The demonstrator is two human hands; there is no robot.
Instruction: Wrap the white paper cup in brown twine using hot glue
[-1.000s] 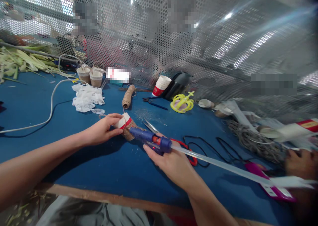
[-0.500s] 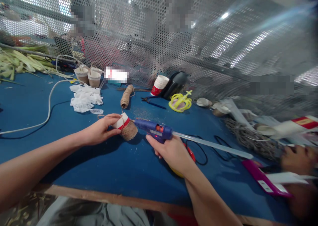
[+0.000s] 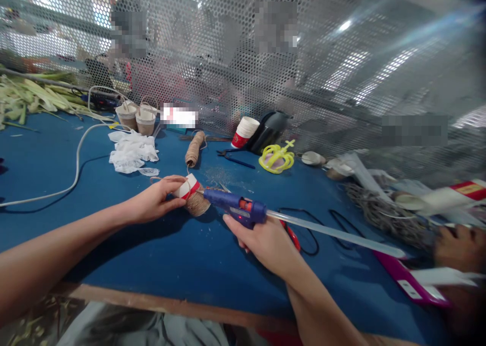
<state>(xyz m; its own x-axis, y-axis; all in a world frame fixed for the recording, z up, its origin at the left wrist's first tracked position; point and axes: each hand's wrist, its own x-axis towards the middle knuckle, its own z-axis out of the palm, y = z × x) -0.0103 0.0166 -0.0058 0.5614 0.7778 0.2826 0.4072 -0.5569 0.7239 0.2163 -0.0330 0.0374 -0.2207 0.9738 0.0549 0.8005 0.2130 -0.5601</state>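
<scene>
My left hand (image 3: 163, 199) is closed around the rim end of a paper cup (image 3: 198, 205), which lies tilted on its side. Brown twine covers the cup's lower part, while a red and white band still shows near my fingers. A blue hot glue gun (image 3: 235, 206) is gripped in my right hand (image 3: 266, 239), its nozzle at the cup by the edge of the twine. From the gun's back sticks a long clear glue stick (image 3: 334, 232). Behind the cup lies a roll of twine (image 3: 195, 149), with a strand running down to the cup.
White gloves (image 3: 132, 151) and two twine-wrapped cups (image 3: 145, 120) lie back left. Pliers (image 3: 237, 158), stacked paper cups (image 3: 246, 132) and a yellow crown (image 3: 277, 157) are farther back. Another person's hand (image 3: 459, 247) is at right, near a purple tool (image 3: 412, 280).
The glue gun has tilted, its back end and glue stick dropping slightly lower and to the right. My left hand keeps the cup in nearly the same place.
</scene>
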